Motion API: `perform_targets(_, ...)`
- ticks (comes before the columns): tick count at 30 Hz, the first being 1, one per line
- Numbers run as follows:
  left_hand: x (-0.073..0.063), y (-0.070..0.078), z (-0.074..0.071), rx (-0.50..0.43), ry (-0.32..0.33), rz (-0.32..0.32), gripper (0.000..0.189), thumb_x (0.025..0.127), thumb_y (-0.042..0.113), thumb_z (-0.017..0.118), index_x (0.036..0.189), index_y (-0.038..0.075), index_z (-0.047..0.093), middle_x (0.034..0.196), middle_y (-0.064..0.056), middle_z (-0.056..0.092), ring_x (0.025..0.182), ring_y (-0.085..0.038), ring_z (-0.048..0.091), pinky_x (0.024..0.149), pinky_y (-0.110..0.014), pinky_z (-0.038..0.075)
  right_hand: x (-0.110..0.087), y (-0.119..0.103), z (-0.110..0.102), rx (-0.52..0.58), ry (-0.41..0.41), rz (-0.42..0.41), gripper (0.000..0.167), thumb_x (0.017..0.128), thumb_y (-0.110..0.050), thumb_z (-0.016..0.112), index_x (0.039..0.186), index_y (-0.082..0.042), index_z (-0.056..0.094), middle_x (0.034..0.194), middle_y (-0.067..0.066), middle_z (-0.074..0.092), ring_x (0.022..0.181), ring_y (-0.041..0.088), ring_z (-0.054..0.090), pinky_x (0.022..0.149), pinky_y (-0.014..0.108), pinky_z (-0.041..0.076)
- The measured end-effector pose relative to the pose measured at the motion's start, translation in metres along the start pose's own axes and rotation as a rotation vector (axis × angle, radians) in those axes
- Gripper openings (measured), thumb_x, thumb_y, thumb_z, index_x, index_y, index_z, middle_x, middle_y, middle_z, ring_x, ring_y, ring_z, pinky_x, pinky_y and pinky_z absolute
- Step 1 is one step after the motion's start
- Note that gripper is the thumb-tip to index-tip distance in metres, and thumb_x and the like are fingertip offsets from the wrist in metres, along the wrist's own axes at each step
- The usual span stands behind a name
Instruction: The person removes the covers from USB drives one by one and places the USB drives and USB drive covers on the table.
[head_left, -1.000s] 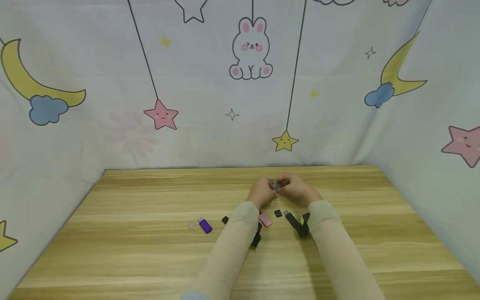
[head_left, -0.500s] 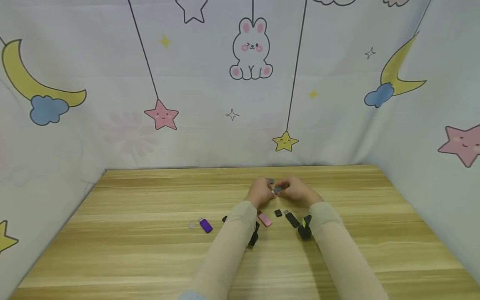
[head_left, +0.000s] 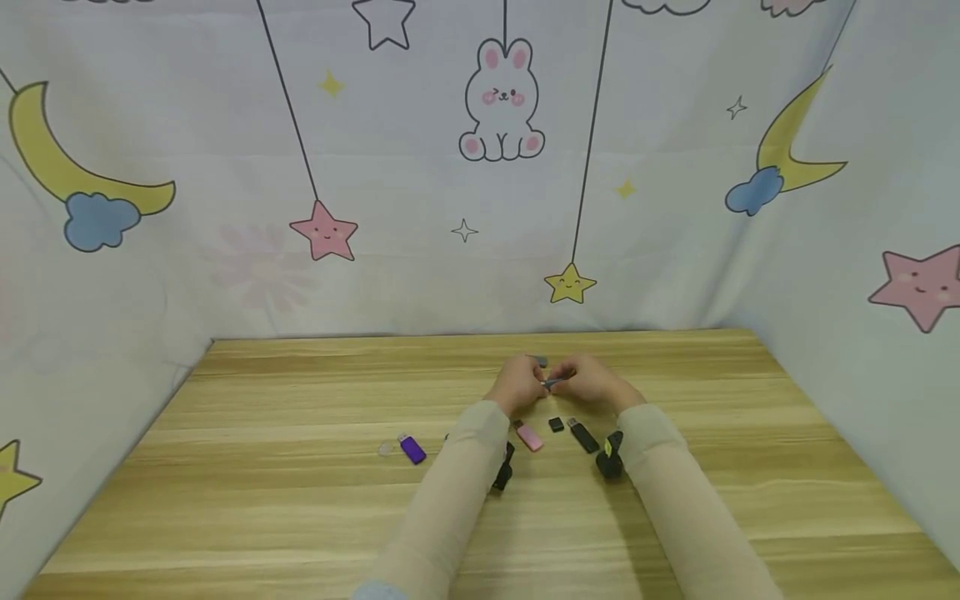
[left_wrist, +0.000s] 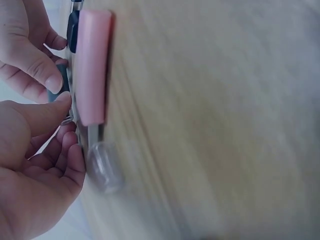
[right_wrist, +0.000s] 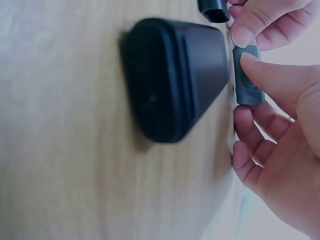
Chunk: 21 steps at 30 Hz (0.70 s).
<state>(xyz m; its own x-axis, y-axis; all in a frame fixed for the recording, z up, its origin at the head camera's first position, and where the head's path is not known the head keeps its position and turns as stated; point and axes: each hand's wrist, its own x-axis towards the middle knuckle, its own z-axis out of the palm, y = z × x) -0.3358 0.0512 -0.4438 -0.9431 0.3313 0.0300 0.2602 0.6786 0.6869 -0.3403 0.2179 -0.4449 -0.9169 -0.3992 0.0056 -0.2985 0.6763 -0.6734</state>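
Head view: two hands meet at centre frame above the wooden bench (head_left: 300,500). The left hand (head_left: 517,385) and right hand (head_left: 592,382) pinch a small grey drive (head_left: 551,382) between their fingertips; it is mostly hidden by fingers and too small to read. A tiny grey cap (head_left: 540,361) lies just above the hands. Below them, left to right, lie a clear cap (head_left: 386,450), a purple drive (head_left: 411,449), a pink drive (head_left: 528,437), a small black cap (head_left: 556,425) and a black drive (head_left: 582,436). Black wrist straps are partly covered by the sleeves.

Left wrist view: at the left edge, the left hand (left_wrist: 35,165) holds the grey drive (left_wrist: 62,87) with thumb and curled fingers; only a sliver shows. The pink drive (left_wrist: 92,67) lies beside it, its metal plug towards a blurred clear cap (left_wrist: 104,167).

Right wrist view: at the right edge, the right hand (right_wrist: 285,130) grips the grey drive (right_wrist: 247,75), thumb on top. A blurred black mount (right_wrist: 175,77) fills centre frame; a black cap (right_wrist: 214,10) is cut off at the top.
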Motion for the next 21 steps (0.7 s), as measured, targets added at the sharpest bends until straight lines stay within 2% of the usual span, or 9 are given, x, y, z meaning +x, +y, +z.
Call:
perform_targets(3,-0.003,-0.002,-0.005,-0.019,-0.029,0.022,0.013,0.082,0.003,0.073,0.075,0.002,0.061,0.075,-0.002,0.054,0.067,-0.014,0.047,0.057,-0.021,0.038,-0.002,-0.003,-0.001,-0.003,-0.008,0.006,0.015,0.089,-0.006,0.063,0.1,0.002,0.069,0.099,0.012,0.068,0.091,0.021,0.057,0.083,0.036,0.046)
perform_targets(10,-0.015,0.001,-0.021,-0.129,-0.101,-0.005,0.007,0.087,0.003,0.065,0.083,0.001,0.06,0.082,-0.006,0.055,0.069,-0.016,0.05,0.057,-0.025,0.042,-0.008,-0.015,-0.003,-0.024,-0.02,0.036,0.016,0.093,-0.012,0.061,0.104,-0.002,0.068,0.104,0.012,0.067,0.095,0.024,0.06,0.084,0.04,0.049)
perform_targets(18,-0.019,0.002,-0.037,-0.069,-0.12,0.104,0.009,0.087,0.008,0.069,0.088,0.002,0.064,0.085,-0.006,0.06,0.074,-0.014,0.051,0.062,-0.023,0.043,-0.018,-0.029,-0.006,-0.032,-0.018,-0.046,0.017,0.095,-0.014,0.061,0.106,-0.002,0.067,0.104,0.01,0.067,0.093,0.023,0.062,0.08,0.038,0.051)
perform_targets(21,-0.024,0.002,-0.043,-0.081,-0.134,0.135,0.009,0.087,0.009,0.07,0.089,0.002,0.065,0.087,-0.006,0.062,0.075,-0.014,0.052,0.063,-0.023,0.045,-0.024,-0.035,-0.006,-0.013,-0.025,-0.086,0.019,0.095,-0.014,0.061,0.108,-0.002,0.067,0.105,0.01,0.067,0.091,0.021,0.062,0.078,0.037,0.052)
